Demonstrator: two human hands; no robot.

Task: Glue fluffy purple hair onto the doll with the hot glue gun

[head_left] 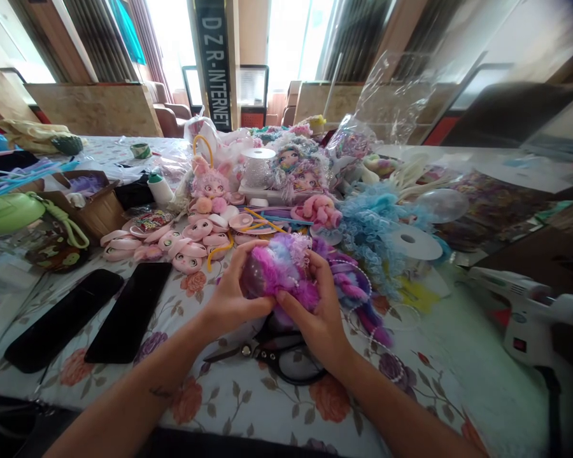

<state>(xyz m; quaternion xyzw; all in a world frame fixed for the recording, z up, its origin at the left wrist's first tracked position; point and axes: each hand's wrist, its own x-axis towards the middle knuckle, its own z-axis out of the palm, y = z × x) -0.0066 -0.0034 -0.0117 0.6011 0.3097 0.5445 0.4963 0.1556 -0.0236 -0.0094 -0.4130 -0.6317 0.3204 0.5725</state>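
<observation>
Between both hands I hold a fluffy doll head [286, 264] in purple, pink and pale blue, trimmed with small white beads. My left hand [233, 289] is wrapped round its left side, where a smooth, see-through pinkish part shows. On the right side my right hand [318, 302] grips it, the thumb pressed into the pink fluff. Its face, if any, is out of sight. Purple and blue plush strands [353, 286] and a string of white beads [375, 340] lie to the right. Black-handled scissors [281, 359] rest on the cloth just below my hands.
Pink doll faces [191, 251] lie in a pile at the left, behind two black phones [128, 315]. Blue curly yarn [382, 219] and a white spool [413, 242] are on the right, near a white glue gun [510, 299]. Finished-looking doll heads [210, 181] stand behind.
</observation>
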